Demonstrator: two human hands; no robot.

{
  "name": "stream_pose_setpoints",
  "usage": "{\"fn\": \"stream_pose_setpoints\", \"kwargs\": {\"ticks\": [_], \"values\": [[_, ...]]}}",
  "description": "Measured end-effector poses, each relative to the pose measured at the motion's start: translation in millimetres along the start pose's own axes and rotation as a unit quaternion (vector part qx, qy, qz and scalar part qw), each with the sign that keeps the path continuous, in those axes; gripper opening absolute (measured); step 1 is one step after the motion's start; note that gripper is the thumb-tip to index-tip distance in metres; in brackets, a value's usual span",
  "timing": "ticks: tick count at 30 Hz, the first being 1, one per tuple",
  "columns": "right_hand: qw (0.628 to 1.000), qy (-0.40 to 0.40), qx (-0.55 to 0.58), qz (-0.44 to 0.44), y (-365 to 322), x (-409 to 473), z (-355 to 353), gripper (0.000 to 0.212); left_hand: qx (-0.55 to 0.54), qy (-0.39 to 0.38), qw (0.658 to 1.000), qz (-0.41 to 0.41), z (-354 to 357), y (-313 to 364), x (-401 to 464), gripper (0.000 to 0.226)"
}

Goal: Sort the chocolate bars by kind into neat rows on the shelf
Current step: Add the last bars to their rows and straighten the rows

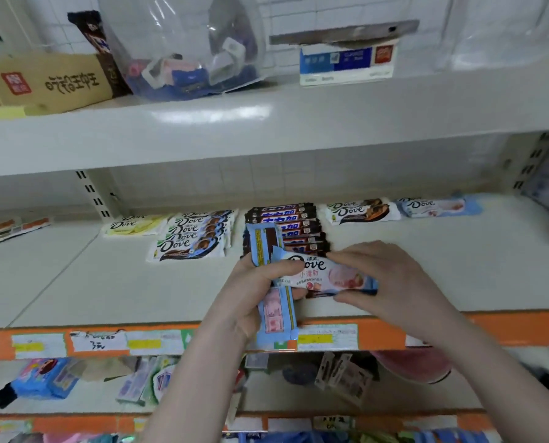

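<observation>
From the head camera, the middle shelf (139, 282) is the landmark, a pale board with an orange price strip (506, 327) along its front edge. Above the front of that shelf, the left hand (251, 292) grips a fanned bunch of light blue bars (274, 311), fingers curled round them, one bar standing up from the fist and one hanging below it over the price strip. The right hand (391, 279) pinches a pink-and-white Dove bar (327, 274) by its right end, thumb below and fingers on top, and the bar lies crosswise with its left end touching the bunch in the left hand. At the back of the shelf, straight beyond the hands, a row of dark brown bars (295, 228) lies overlapped towards the front. Left of that row sits a stack of blue-and-white Dove bars (193, 238), and further left a yellow Dove bar (132, 225). Right of the dark row lie caramel-coloured Dove bars (359, 211), then another pink Dove bar (436, 207) near the right upright. On the shelf above stand a cardboard box (43, 81), a clear plastic bag (183, 49) and a blue-and-white carton (346, 65).
</observation>
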State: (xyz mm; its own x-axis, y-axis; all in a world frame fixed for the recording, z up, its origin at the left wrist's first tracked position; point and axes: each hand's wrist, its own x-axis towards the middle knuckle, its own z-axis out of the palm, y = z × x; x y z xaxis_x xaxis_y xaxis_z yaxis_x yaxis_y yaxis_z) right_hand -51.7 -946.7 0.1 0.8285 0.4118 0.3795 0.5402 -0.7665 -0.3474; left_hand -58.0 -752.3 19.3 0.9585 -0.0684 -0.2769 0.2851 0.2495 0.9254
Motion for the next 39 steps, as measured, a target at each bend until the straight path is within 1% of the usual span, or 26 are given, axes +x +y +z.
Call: {"fn": "stream_pose_setpoints", "kwargs": {"ticks": [4, 8, 11, 13, 16, 19, 22, 23, 25, 27, 29, 33, 36, 39], "values": [[0.997, 0.052, -0.047, -0.020, 18, -18, -10, 0.051, -0.006, -0.036, 0.999, -0.029, 27, -2, 11, 0.012], [0.994, 0.082, -0.072, -0.014, 42, -36, -29, 0.047, -0.008, -0.050, 0.997, -0.058, 57, -14, 17, 0.017], [0.992, 0.076, -0.101, -0.019, 65, -47, -41, 0.045, 0.007, -0.038, 0.997, -0.060, 78, -19, 22, 0.019], [0.992, 0.068, -0.108, -0.018, 86, -49, -52, 0.044, 0.006, -0.027, 0.998, -0.054, 94, -20, 28, 0.014], [0.993, 0.042, -0.111, 0.003, 127, -45, -67, 0.044, -0.016, -0.009, 0.999, -0.038, 121, -22, 40, 0.002], [0.992, 0.021, -0.118, 0.030, 165, -34, -81, 0.046, -0.047, -0.005, 0.999, -0.020, 148, -28, 54, 0.003], [0.992, 0.021, -0.114, 0.042, 199, -20, -88, 0.046, -0.076, -0.004, 0.997, -0.011, 169, -33, 63, 0.005], [0.992, 0.024, -0.114, 0.039, 209, -15, -88, 0.044, -0.084, -0.003, 0.996, -0.010, 173, -34, 65, 0.005], [0.993, 0.009, -0.112, 0.031, 225, -5, -85, 0.032, -0.095, -0.001, 0.995, -0.009, 179, -36, 67, 0.004], [0.995, -0.015, -0.101, 0.016, 238, 4, -78, 0.024, -0.104, 0.001, 0.995, -0.007, 180, -37, 69, 0.006], [0.994, -0.025, -0.102, 0.013, 248, 12, -73, 0.021, -0.110, 0.004, 0.994, -0.005, 180, -36, 72, 0.007], [0.992, -0.016, -0.118, 0.040, 258, 24, -68, 0.021, -0.113, 0.007, 0.994, -0.005, 180, -36, 78, 0.007], [0.993, -0.031, -0.097, 0.052, 258, 27, -68, 0.022, -0.115, 0.003, 0.993, -0.011, 181, -34, 82, 0.005], [0.995, -0.024, -0.074, 0.065, 260, 28, -69, 0.027, -0.104, 0.005, 0.995, -0.013, 180, -31, 87, 0.009]]}}
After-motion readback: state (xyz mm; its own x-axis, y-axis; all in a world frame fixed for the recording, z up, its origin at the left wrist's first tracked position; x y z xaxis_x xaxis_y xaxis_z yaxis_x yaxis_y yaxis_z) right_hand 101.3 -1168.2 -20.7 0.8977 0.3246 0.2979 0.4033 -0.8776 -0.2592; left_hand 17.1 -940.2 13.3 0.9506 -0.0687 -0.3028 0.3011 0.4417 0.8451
